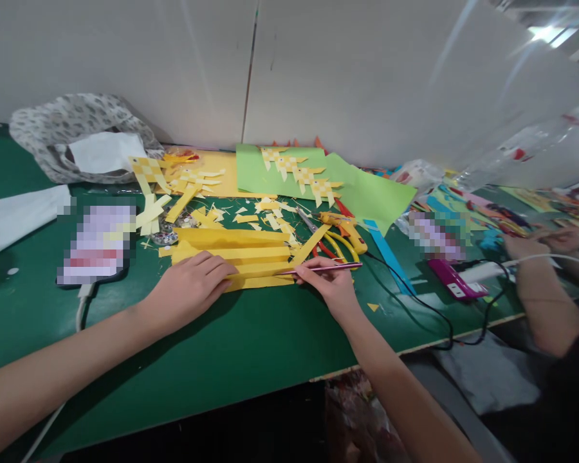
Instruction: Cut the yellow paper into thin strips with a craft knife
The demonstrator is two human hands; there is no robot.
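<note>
Folded yellow paper [260,256] lies on the green table, with raised creases running from side to side. My left hand [197,280] rests flat on its left part, fingers stretched over the paper. In my right hand [330,283] is a slim pink pen-shaped tool [350,265], pinched between thumb and fingers. Its thin tip points left and meets the paper near the right end; whether it is a pen or a blade I cannot tell. A loose yellow strip [312,245] slants up beside my right fingers. Just behind lie a yellow glue gun [350,230] and scissors [336,247].
Woven paper fish [296,172] lie on green sheets at the back, among yellow scraps [270,218]. A phone [99,241] on a cable is at left, near a patterned cloth bag [43,138]. On the right are a purple power strip [456,280], a black cord and another person's hands [525,247].
</note>
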